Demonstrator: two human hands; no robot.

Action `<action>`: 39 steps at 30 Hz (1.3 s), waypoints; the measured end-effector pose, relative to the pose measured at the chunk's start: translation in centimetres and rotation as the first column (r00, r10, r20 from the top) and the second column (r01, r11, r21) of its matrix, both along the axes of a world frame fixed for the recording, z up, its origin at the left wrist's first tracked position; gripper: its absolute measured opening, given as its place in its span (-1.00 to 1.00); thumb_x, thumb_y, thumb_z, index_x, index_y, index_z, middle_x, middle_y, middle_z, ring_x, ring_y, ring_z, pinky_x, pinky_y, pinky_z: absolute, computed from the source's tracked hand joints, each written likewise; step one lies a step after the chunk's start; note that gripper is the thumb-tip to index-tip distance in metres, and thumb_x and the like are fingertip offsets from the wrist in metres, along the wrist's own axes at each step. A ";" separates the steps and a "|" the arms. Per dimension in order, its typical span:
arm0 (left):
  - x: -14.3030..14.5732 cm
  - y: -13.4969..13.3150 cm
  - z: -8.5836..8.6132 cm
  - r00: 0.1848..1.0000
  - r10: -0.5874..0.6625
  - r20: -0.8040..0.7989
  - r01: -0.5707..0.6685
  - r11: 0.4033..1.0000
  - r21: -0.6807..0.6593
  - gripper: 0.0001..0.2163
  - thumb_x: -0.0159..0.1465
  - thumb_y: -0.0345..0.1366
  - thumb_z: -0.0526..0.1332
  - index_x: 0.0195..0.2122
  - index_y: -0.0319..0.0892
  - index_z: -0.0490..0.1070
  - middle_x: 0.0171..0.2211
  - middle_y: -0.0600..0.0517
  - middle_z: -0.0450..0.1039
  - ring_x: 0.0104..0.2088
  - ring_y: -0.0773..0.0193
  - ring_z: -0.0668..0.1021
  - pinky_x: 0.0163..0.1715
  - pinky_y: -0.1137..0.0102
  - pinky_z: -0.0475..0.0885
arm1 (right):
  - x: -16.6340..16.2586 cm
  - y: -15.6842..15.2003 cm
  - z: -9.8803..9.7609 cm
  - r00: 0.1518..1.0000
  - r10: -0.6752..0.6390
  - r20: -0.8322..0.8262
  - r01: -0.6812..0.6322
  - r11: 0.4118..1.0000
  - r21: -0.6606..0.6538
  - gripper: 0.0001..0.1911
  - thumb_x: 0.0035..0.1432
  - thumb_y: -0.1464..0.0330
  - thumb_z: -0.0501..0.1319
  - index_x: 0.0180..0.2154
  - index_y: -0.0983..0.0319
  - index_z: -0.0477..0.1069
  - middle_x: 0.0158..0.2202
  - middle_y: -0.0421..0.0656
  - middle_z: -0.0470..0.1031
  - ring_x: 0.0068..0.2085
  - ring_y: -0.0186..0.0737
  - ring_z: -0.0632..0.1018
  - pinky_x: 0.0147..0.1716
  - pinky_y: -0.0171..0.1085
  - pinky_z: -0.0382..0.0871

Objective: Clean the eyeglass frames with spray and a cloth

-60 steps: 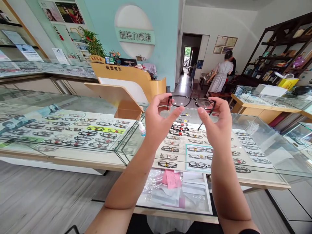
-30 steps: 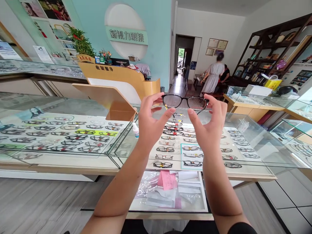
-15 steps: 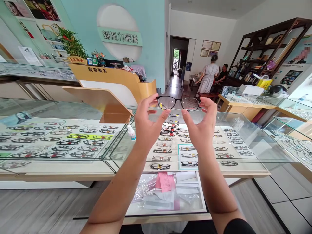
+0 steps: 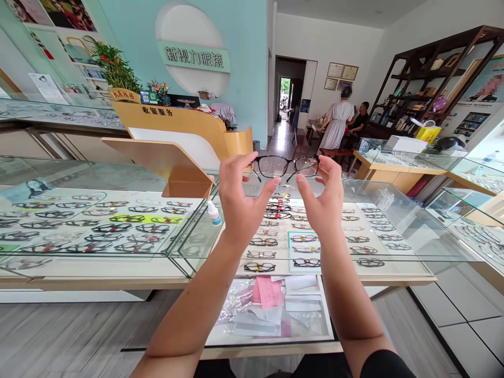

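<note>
Step in hand, as I judged it, was holding the black-rimmed glasses [image 4: 291,165] up in midair w/ both hands. To do that well: grip only the outer ends & rims, thumbs off the lenses, equal light pressure each side so nothing twisted at the bridge, pair level & facing square. The front looked a bit turned, R lens narrower than L, so a small R-side correction prob. would have squared it. Thin frame, prob. easy to flex; pulling the ends apart was the main risk, smudging next.

Pose: L hand [image 4: 243,197] was at the L end, index finger at the upper outer corner, thumb pointing up & inward near the lower rim; R hand [image 4: 325,197] mirrored it at the R end. Both pinched the frame btwn fingers & thumb; couldn't tell if either thumb tip actually touched a lens. Other fingers were curled, partly hidden. Forearms reached fwd & up, converging a little, above the glass display case [image 4: 409,270]. Glasses were btwn the hands, well above the rows of spectacles [image 4: 260,268] in the case, w/ the white bottle [image 4: 213,214] just left of the L hand & the open drawer [image 4: 326,310] below, btwn the forearms
</note>
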State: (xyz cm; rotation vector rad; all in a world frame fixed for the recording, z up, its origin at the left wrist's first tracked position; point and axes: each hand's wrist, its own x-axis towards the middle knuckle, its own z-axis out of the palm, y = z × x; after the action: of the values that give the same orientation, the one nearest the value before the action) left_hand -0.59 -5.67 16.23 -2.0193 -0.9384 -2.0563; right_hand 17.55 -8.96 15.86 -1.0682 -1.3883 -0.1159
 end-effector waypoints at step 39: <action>0.4 0.8 -0.7 1.000 -0.007 0.019 0.007 1.000 0.016 -0.54 0.36 0.04 0.48 0.16 -0.04 0.48 -0.03 -0.05 0.53 -0.03 0.10 0.60 -0.07 0.20 0.54 | 0.8 0.2 0.1 0.995 0.007 -0.096 -0.013 0.998 -0.066 -0.45 0.34 0.06 0.37 0.25 0.04 0.36 0.14 -0.02 0.54 0.16 0.04 0.58 0.12 0.12 0.53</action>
State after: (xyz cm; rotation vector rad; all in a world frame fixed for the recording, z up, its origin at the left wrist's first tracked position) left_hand -0.16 -4.82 15.54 -2.0014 -0.9165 -2.0833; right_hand 18.31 -8.79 15.97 -1.1081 -1.3183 -0.0107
